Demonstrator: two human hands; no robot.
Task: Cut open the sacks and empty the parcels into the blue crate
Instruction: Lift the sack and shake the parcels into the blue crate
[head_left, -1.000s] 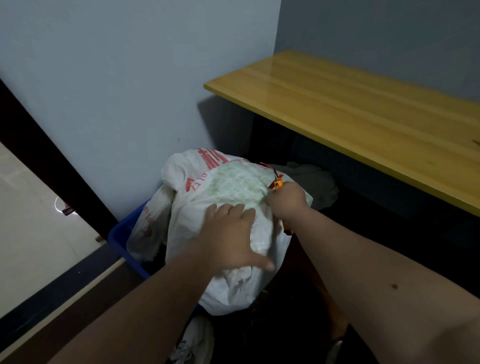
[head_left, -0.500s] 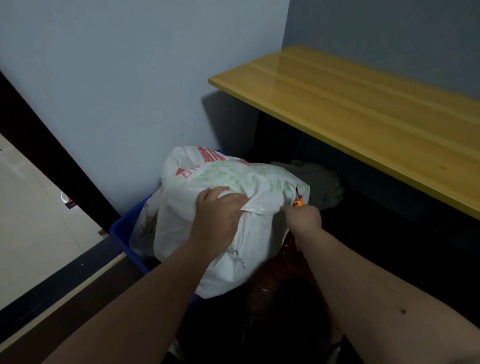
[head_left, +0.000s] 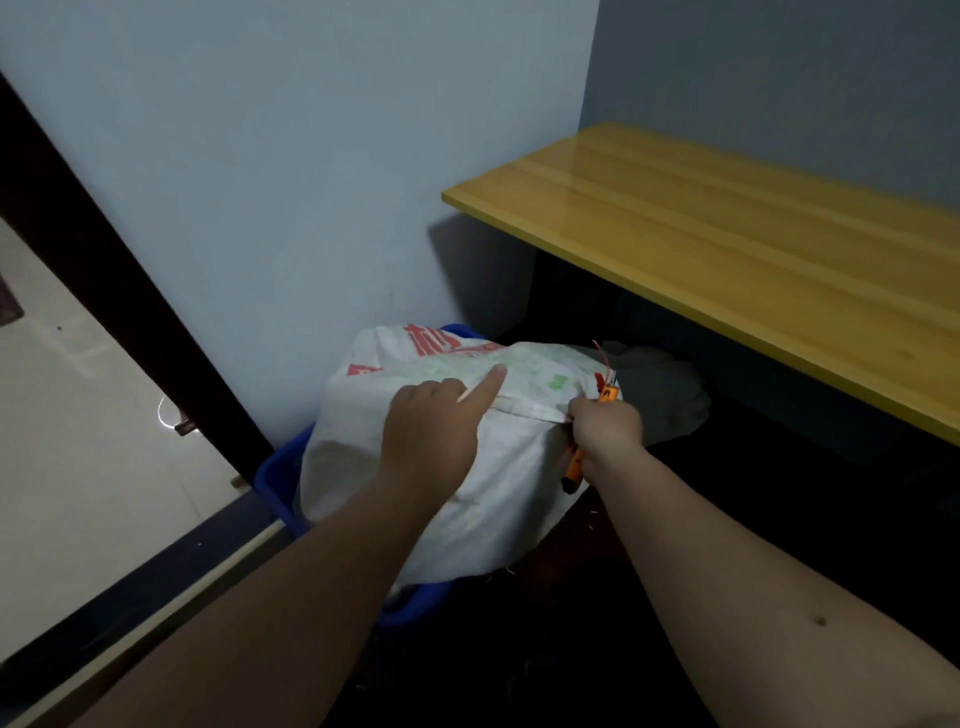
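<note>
White sack (head_left: 467, 467) is rested on blue crate (head_left: 278, 475). Sack is pressed by left hand (head_left: 431, 431), fingers curled, forefinger out straight. Orange cutter (head_left: 576, 467) is gripped by right hand (head_left: 605, 428) at sack's sewn edge. Woven cloth is judged soft, floppy, slippery; to be held by folded seam.

Pale blue-grey walls (head_left: 291, 171) meet in a corner at the far right. A yellow wooden bench (head_left: 727, 270) runs along the right wall, dark beneath. Left, a dark door frame (head_left: 119, 312) borders a pale tiled floor (head_left: 78, 441).
</note>
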